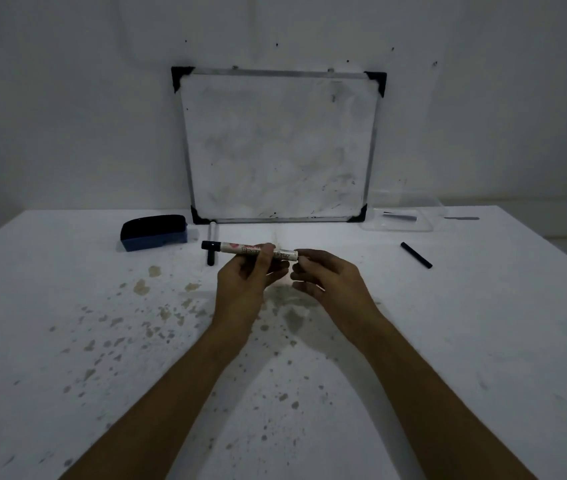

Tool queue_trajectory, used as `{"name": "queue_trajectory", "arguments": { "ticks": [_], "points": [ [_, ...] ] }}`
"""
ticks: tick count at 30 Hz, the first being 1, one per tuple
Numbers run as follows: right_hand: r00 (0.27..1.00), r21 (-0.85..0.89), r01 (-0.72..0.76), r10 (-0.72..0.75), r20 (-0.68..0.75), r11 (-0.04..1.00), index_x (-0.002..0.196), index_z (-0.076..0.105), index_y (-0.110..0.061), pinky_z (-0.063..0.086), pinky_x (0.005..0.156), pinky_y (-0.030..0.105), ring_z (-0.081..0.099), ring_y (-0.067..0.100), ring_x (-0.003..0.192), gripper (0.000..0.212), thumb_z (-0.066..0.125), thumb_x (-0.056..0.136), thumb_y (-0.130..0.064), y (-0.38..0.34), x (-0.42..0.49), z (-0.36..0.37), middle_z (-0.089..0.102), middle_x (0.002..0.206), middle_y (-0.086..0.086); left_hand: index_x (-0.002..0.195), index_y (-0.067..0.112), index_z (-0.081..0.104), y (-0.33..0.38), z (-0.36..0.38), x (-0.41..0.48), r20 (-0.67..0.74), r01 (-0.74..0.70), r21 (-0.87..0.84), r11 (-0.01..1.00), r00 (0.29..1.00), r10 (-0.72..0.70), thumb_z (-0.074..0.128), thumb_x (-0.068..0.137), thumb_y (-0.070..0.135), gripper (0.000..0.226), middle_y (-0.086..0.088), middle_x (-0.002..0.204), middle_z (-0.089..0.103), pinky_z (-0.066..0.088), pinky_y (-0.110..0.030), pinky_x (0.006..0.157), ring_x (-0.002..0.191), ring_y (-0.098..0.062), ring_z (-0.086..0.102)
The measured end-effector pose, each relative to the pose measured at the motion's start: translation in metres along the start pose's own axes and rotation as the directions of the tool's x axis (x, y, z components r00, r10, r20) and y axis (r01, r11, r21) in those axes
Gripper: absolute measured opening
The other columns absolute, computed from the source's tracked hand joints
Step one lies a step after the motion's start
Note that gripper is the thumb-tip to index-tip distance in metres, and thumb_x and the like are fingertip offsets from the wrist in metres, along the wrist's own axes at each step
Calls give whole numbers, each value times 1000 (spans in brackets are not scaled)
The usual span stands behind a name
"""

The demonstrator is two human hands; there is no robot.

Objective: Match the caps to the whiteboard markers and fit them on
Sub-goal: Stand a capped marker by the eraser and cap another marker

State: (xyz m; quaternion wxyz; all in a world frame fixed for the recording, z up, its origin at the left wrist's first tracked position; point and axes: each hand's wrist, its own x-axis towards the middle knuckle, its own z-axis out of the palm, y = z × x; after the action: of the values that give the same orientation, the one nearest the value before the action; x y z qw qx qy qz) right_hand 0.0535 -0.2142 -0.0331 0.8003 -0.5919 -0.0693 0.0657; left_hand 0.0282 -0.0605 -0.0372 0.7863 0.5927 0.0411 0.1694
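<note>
The left hand (240,271) holds a whiteboard marker (250,251) level above the worktop (67,306), its fingers (264,259) wrapped and pinching the white barrel near the middle — a grip that steadies it while leaving both ends free. The dark end sticks out to the left of those fingers; whether that is a cap already seated or the marker's own tail I cannot tell. The right hand (323,275) sits at the barrel's other end, its fingertips (304,254) drawn together against it, probably pressing or twisting something home, though no cap shows between them.

A second marker (211,247) lies on the worktop just beyond the left fingers, partly behind the held one. A loose black cap (415,255) lies well to the right of the right fingers — likely kept within reach for that marker. The eraser (154,232) and whiteboard (280,147) stand farther back.
</note>
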Motion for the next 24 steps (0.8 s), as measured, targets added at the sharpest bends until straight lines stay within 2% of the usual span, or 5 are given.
{"name": "queue_trajectory", "arguments": {
  "ticks": [9, 14, 17, 21, 24],
  "points": [
    [991, 88, 4, 8, -134, 996, 96, 81, -8, 62, 72, 30, 75, 24, 81, 17, 65, 94, -2, 2, 10, -20, 76, 84, 15, 101, 10, 69, 3, -27, 27, -56, -8, 105, 994, 998, 14, 52, 107, 37, 33, 1, 86, 82, 61, -21, 74, 86, -15, 79],
    [974, 84, 53, -33, -225, 995, 98, 79, -6, 61, 73, 28, 75, 23, 82, 11, 70, 92, -3, 2, 14, -33, 77, 84, 12, 102, 26, 59, -4, -40, 26, 63, -22, 453, 891, 998, -7, 40, 110, 45, 28, 5, 78, 67, 48, -14, 55, 64, -5, 62],
    [960, -20, 85, -87, -267, 996, 100, 76, -2, 62, 73, 28, 76, 24, 81, 11, 73, 89, -3, 4, 16, -37, 78, 82, 11, 100, 28, 57, -10, -40, 21, 192, -178, 711, 680, 980, 55, 36, 110, 48, 31, 5, 70, 58, 40, -13, 47, 51, 0, 52],
    [945, -213, 91, -152, -290, 973, 98, 75, -2, 64, 74, 34, 78, 27, 80, 10, 73, 88, -3, 8, 16, -40, 79, 84, 14, 115, 10, 63, -17, -39, 20, 328, -355, 891, 282, 934, 140, 37, 111, 34, 35, -1, 82, 54, 38, -24, 58, 68, -13, 51],
    [953, -369, 96, -193, -234, 925, 103, 77, -13, 64, 77, 33, 79, 23, 78, 15, 75, 88, -8, 9, 14, -39, 80, 86, 8, 121, 5, 65, -22, -40, 21, 348, -359, 927, 107, 932, 105, 42, 110, 30, 35, -8, 93, 54, 42, -28, 68, 81, -18, 50]
  ]
}}
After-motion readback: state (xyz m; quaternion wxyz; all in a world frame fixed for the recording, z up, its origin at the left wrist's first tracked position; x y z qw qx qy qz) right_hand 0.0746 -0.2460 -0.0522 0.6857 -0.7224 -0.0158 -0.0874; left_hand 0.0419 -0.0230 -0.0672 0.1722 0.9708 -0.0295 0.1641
